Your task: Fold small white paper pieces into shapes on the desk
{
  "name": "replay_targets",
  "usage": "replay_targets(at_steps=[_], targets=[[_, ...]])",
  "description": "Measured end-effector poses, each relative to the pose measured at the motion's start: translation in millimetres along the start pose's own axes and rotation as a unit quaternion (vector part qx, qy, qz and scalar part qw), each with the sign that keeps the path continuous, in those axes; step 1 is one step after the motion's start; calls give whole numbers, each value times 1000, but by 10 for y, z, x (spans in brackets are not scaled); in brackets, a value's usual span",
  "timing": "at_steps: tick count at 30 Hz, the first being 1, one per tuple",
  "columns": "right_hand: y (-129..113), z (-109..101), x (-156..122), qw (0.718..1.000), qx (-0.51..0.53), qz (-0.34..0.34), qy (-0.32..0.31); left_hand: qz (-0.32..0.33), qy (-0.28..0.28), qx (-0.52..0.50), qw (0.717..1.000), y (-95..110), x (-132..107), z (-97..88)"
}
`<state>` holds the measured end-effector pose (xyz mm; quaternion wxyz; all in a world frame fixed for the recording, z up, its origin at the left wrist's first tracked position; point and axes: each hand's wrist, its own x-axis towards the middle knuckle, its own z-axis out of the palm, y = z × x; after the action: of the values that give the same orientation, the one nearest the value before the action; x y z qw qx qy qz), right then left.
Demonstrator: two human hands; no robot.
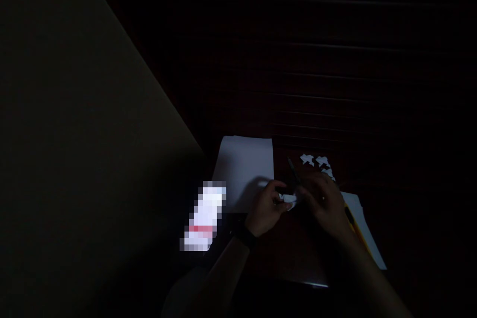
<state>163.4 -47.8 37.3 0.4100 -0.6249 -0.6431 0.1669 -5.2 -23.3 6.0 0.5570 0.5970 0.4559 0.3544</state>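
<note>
The scene is very dark. My left hand (pixel 265 208) is closed in a pinch on a small white piece of paper (pixel 289 199), with a dark band on its wrist. My right hand (pixel 325 199) is closed round dark scissors (pixel 293 175), whose tip points up and away, right next to the paper piece. Both hands meet above a dark wooden table, just right of a white sheet of paper (pixel 246 169).
Several small white paper cut-outs (pixel 317 163) lie beyond my right hand. A lit phone screen (pixel 205 216) glows at the left. Another white sheet (pixel 367 238) with a yellow tool (pixel 354 226) on it lies under my right forearm. A pale wall (pixel 74 134) fills the left.
</note>
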Motion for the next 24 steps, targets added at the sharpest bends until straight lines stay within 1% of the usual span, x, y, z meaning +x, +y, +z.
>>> replay_targets(at_steps=[2,3,5,6,7,11,15,20,22,24], targets=[[36,-26,23,997,42,-15,-71,-4,-59,0,998,-15,-17,-18],[52,-28,26,991,74,-9,-114,-8,-78,-6,997,-14,-25,-27],[77,-19,21,973,131,22,-189,-15,-96,-19,995,2,-30,-52],[85,-12,17,965,151,41,-210,-18,-96,-26,995,14,-27,-67],[91,-4,12,960,166,59,-218,-21,-94,-36,995,27,-19,-82],[87,24,7,955,210,106,-180,-29,-78,-98,992,60,29,-130],[57,43,12,952,237,120,-152,-59,-52,-147,986,77,56,-154],[41,67,8,951,246,133,-130,-77,-53,-181,979,114,50,-172],[43,104,0,952,246,143,-111,-81,-34,-211,974,112,42,-139],[43,166,-18,953,251,148,-80,-84,11,-243,966,88,35,-75]])
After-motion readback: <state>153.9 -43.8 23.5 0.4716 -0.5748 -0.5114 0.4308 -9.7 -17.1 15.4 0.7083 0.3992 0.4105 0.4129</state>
